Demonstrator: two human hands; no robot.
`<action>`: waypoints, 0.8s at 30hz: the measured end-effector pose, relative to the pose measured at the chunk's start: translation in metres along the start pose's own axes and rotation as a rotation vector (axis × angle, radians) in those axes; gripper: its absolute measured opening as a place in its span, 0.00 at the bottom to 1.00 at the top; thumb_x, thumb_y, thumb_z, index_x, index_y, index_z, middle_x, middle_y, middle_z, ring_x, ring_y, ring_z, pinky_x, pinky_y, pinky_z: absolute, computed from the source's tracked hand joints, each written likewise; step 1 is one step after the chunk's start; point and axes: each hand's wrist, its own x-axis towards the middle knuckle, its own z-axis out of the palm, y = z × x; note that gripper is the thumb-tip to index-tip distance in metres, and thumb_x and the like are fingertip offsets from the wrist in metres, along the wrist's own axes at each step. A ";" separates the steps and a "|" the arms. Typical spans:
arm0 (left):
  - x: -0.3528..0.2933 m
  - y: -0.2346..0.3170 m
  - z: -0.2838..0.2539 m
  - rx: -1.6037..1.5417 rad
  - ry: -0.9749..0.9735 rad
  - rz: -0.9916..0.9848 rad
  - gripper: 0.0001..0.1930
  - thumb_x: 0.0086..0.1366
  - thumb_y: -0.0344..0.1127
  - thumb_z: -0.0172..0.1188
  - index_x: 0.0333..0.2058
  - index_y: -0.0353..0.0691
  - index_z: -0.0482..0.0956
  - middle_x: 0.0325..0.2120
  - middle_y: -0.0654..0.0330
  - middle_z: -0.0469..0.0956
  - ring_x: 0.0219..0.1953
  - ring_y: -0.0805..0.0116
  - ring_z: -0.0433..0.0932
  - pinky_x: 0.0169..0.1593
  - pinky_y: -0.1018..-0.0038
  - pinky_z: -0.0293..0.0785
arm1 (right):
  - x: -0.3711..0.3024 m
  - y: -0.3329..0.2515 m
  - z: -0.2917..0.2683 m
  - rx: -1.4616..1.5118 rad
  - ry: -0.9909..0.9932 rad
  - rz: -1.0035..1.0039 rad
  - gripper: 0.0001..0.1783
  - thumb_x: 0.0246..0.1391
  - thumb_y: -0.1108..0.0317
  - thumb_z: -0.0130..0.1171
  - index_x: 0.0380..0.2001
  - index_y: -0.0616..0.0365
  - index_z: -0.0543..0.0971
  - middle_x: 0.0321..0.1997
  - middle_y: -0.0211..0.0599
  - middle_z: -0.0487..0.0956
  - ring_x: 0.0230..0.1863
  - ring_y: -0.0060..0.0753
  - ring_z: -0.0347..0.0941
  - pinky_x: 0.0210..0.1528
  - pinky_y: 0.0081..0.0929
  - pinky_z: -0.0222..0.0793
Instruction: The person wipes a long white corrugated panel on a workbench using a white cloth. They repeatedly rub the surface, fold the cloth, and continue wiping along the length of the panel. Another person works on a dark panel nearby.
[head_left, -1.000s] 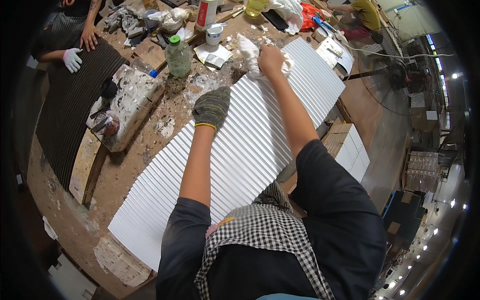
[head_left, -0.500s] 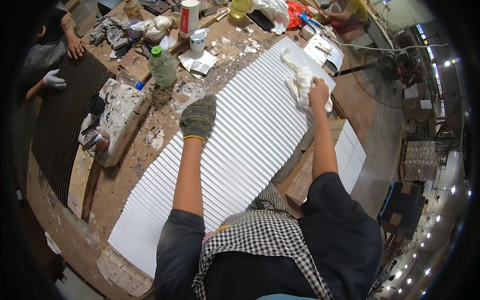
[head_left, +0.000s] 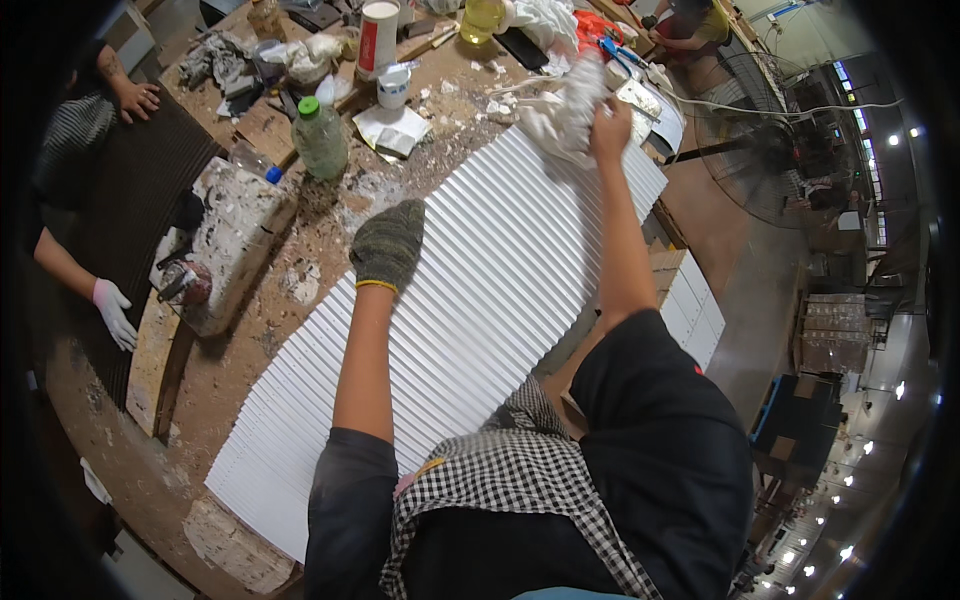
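Here the white ribbed panel (head_left: 480,300) lies slantwise across the dusty workbench (head_left: 290,290), running from the near left corner up toward the far right. The left hand (head_left: 388,243), in a dark knit glove, rests flat on the panel's left edge, its fingers together and pointing away. The right hand (head_left: 607,118), bare, reaches to the panel's far end and grips a crumpled white rag (head_left: 562,112), the fingers closed around the cloth, which is pressed on the ribs.

Just beside the left hand, on the bench, stand a clear plastic bottle with a green cap (head_left: 320,138), a small white cup (head_left: 393,85) and a tall white canister with a red band (head_left: 378,37); folded paper (head_left: 392,130) lies between them and the panel. A plaster-crusted block (head_left: 228,240) sits well left of the glove. Further left, another person's hand in a white glove (head_left: 112,312) rests on a dark ribbed panel (head_left: 140,200). Beyond the rag lies a clutter of tools and cloths, and a floor fan (head_left: 745,150) stands off the bench's right side.
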 end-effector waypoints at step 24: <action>0.005 0.011 -0.008 -0.019 -0.148 -0.083 0.25 0.77 0.46 0.36 0.62 0.41 0.72 0.62 0.53 0.73 0.62 0.51 0.73 0.67 0.57 0.66 | -0.049 0.014 -0.087 -0.155 -0.553 -0.102 0.19 0.47 0.65 0.65 0.44 0.55 0.85 0.42 0.45 0.81 0.46 0.50 0.78 0.52 0.40 0.73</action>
